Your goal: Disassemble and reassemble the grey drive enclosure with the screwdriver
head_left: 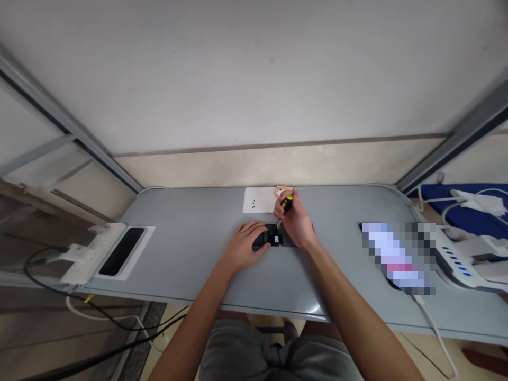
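A small black device with a bare green circuit board (271, 234) lies on the grey table in front of me. My left hand (245, 247) grips its left end, thumb and fingers on either side. In my right hand (297, 223) is a screwdriver with a yellow and black handle (286, 203), held in a fist. Its shaft points down at the device, but the tip is too small to make out. Part of a dark piece (288, 237) shows beneath my right hand, which hides most of it. Several tiny black screws (253, 203) rest on white paper (260, 192) just behind.
An orange and white animal-shaped item (282, 190) sits at the paper's right edge. On the left are a black phone (122, 251) on white paper and a power strip (93, 254) with cables. To the right lie a lit phone (391, 254) and a white charging hub (456, 262).
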A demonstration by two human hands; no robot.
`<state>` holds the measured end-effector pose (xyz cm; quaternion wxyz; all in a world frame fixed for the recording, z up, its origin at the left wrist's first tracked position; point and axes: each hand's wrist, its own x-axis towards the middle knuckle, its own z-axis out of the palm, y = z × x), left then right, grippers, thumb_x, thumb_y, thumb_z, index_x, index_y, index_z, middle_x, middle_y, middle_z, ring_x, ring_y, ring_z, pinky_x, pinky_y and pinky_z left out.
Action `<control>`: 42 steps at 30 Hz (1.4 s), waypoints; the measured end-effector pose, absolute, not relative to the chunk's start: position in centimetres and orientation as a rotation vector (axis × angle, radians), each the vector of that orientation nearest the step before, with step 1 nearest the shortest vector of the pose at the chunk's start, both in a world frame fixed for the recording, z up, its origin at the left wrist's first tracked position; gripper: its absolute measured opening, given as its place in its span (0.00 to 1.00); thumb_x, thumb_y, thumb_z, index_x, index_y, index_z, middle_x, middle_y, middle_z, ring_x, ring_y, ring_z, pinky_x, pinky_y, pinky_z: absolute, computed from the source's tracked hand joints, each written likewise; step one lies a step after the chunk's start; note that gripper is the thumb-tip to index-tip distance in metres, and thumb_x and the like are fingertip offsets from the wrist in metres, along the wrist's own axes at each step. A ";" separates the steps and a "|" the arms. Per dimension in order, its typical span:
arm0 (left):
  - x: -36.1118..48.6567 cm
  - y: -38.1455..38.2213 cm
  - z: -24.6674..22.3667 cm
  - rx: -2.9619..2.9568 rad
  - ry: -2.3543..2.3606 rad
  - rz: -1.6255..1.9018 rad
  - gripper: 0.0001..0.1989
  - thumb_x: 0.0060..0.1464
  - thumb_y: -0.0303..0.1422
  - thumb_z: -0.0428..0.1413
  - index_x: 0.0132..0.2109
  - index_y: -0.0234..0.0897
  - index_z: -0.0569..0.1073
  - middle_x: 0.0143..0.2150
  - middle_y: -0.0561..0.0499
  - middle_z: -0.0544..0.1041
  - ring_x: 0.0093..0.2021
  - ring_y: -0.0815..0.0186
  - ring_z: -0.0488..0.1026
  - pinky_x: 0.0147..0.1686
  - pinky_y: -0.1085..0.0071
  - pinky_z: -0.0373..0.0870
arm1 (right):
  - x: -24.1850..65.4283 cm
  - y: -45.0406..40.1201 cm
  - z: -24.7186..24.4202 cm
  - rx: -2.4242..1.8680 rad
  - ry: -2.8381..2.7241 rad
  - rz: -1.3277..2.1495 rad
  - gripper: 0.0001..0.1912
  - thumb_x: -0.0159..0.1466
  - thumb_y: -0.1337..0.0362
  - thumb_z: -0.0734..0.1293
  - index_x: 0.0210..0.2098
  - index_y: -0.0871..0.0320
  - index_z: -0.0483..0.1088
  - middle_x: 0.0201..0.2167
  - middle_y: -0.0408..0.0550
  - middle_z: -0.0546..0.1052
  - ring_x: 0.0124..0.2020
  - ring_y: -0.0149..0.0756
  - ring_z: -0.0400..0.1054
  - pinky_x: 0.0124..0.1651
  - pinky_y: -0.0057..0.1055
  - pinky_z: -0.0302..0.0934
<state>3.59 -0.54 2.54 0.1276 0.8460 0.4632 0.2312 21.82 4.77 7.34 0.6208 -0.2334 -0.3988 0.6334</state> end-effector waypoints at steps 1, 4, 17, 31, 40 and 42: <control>3.6 -0.5 2.5 2.461 1.349 0.675 0.16 0.67 0.36 0.58 0.60 0.45 0.74 0.65 0.46 0.77 0.67 0.53 0.71 0.67 0.50 0.67 | 21.8 4.8 7.3 -0.534 -0.912 1.453 0.25 0.64 0.34 0.69 0.33 0.49 0.69 0.24 0.40 0.59 0.24 0.34 0.52 0.26 0.33 0.53; 3.6 -0.6 2.5 2.463 1.347 0.677 0.17 0.66 0.36 0.58 0.60 0.45 0.74 0.65 0.47 0.77 0.67 0.53 0.71 0.67 0.51 0.67 | 21.7 4.8 7.0 -0.523 -0.920 1.468 0.25 0.65 0.34 0.68 0.34 0.49 0.69 0.23 0.39 0.58 0.24 0.34 0.53 0.26 0.33 0.55; 3.7 -0.6 2.5 2.479 1.355 0.663 0.16 0.66 0.35 0.59 0.59 0.43 0.74 0.65 0.46 0.77 0.67 0.53 0.71 0.66 0.51 0.68 | 21.8 4.8 7.0 -0.510 -0.943 1.473 0.25 0.66 0.34 0.67 0.34 0.49 0.69 0.22 0.39 0.58 0.22 0.34 0.52 0.26 0.33 0.53; 3.6 -0.6 2.5 2.479 1.353 0.667 0.16 0.66 0.36 0.59 0.59 0.43 0.74 0.65 0.46 0.77 0.67 0.53 0.71 0.67 0.51 0.68 | 21.6 4.8 7.1 -0.481 -0.895 1.480 0.25 0.64 0.35 0.71 0.33 0.50 0.71 0.23 0.39 0.60 0.23 0.32 0.52 0.26 0.30 0.52; 3.6 -0.6 2.5 2.490 1.346 0.687 0.16 0.67 0.36 0.59 0.59 0.42 0.74 0.64 0.45 0.78 0.66 0.53 0.72 0.66 0.51 0.69 | 21.6 4.7 7.1 -0.453 -0.862 1.487 0.24 0.64 0.37 0.71 0.33 0.51 0.71 0.25 0.40 0.60 0.24 0.30 0.52 0.25 0.28 0.53; 3.6 -0.6 2.4 2.488 1.349 0.679 0.16 0.67 0.36 0.59 0.59 0.43 0.74 0.64 0.45 0.78 0.67 0.53 0.71 0.66 0.51 0.69 | 21.6 4.7 7.1 -0.455 -0.870 1.478 0.24 0.65 0.37 0.71 0.33 0.51 0.72 0.24 0.39 0.59 0.23 0.31 0.52 0.25 0.28 0.53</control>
